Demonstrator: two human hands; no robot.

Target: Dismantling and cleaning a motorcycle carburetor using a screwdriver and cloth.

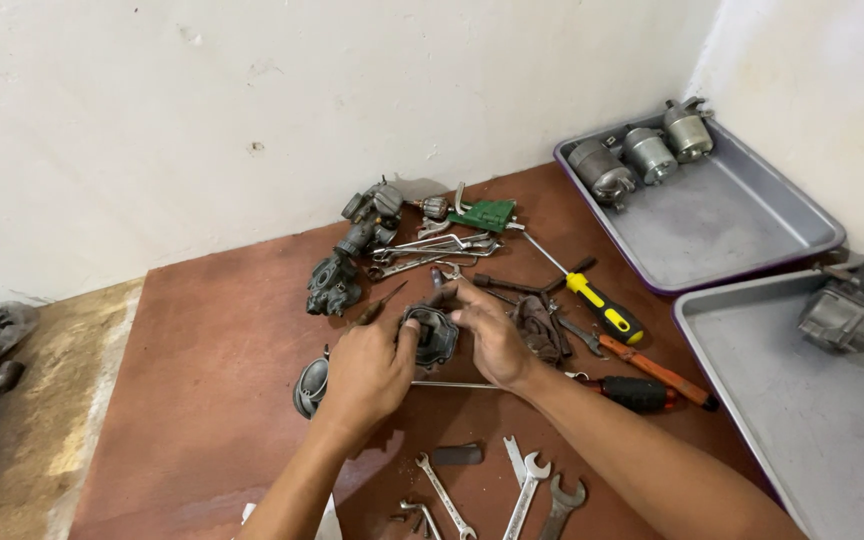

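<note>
Gripping a dark carburetor bowl (430, 336), both hands (367, 368) (492, 335) sit mid-board, tools crowding right, bare board (212, 350) left.

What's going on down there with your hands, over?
Left hand and right hand both gripping a dark metal engine part. Held just above the brown board. Screwdrivers and wrenches scattered close around, none blocking. Over.

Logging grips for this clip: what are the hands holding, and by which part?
Both hands, left hand and right hand, hold one dark metal carburetor part by its opposite side edges, just above the brown board.
</note>
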